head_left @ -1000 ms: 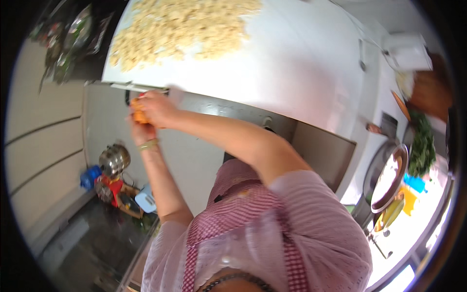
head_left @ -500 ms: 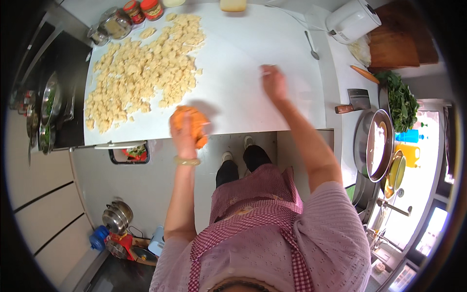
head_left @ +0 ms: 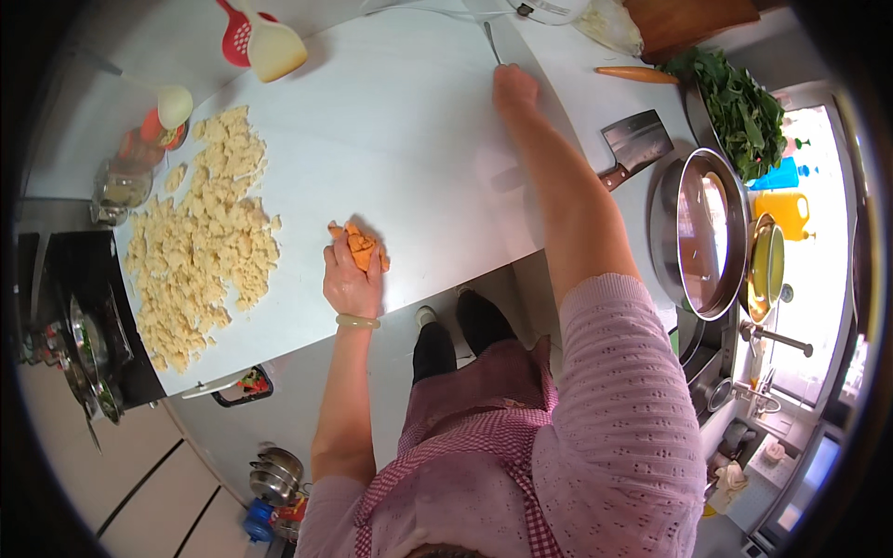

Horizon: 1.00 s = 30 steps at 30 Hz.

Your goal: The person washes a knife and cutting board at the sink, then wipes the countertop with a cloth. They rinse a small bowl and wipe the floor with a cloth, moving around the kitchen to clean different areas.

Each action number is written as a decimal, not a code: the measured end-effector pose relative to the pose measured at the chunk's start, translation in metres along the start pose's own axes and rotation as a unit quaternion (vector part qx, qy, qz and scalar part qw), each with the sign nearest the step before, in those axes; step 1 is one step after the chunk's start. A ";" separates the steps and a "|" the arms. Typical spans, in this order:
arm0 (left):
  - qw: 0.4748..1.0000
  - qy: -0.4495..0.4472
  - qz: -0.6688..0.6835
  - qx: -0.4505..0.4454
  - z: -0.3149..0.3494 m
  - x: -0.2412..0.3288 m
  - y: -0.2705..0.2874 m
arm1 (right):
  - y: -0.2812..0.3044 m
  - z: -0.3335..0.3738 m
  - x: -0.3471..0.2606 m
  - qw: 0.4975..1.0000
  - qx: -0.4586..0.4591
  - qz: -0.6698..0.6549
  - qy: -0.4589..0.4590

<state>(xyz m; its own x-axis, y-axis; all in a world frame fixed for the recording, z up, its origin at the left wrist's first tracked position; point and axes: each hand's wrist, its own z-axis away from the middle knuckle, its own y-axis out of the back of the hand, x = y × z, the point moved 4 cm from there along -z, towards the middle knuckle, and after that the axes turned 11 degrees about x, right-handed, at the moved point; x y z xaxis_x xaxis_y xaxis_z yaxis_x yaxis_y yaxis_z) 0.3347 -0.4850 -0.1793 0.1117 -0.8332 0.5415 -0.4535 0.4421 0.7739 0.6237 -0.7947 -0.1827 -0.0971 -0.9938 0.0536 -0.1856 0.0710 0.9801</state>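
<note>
My left hand (head_left: 353, 281) presses a crumpled orange cloth (head_left: 363, 245) onto the white countertop (head_left: 400, 130), fingers curled over it. Farther off to the right, my right hand (head_left: 515, 90) is closed around the lower end of a metal spoon (head_left: 493, 43). Only the spoon's thin handle shows beyond my fingers; its bowl is hidden. To the left of the cloth, many pale yellow crumbly pieces (head_left: 203, 244), like torn dough, lie spread over the counter.
At the right are a cleaver (head_left: 634, 147), a wide metal pan (head_left: 662, 232), leafy greens (head_left: 735, 112) and an orange-brown tapered thing (head_left: 637, 74). Spatulas (head_left: 277, 51) hang at the back left. Glass jars (head_left: 124, 186) and a black stove (head_left: 84, 307) stand left.
My view has turned to the right. My right hand has reached out to the spoon and closed on it. The orange cloth, lifted at the counter's edge before, now lies under my left hand.
</note>
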 end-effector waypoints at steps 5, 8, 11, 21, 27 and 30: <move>0.999 -0.013 -0.033 -0.016 -0.001 0.002 -0.006 | 0.024 0.008 -0.011 0.987 0.041 -0.147 -0.052; 0.999 -0.007 -0.040 -0.027 -0.004 0.005 -0.006 | 0.063 0.039 -0.022 0.947 0.119 -0.293 -0.057; 0.999 -0.007 -0.036 -0.023 -0.001 0.008 -0.004 | 0.153 0.110 0.010 0.906 0.163 -0.386 -0.053; 0.999 -0.017 -0.035 -0.029 0.005 0.015 -0.004 | 0.246 0.282 0.281 0.952 0.118 -0.206 -0.194; 0.996 -0.015 -0.054 -0.066 -0.001 -0.011 -0.007 | 0.207 0.303 0.358 0.964 -0.081 -0.028 -0.251; 0.983 -0.009 -0.154 -0.100 0.000 0.022 -0.008 | 0.170 0.309 0.377 0.950 -0.187 -0.037 -0.249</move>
<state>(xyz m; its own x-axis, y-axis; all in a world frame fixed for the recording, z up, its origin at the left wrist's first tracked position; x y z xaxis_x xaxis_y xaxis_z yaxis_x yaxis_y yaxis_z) 0.3406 -0.5069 -0.1738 0.2004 -0.9425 0.2675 -0.2175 0.2235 0.9501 0.2536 -1.1315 -0.0545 -0.5643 -0.8252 -0.0235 0.1422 -0.1252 0.9819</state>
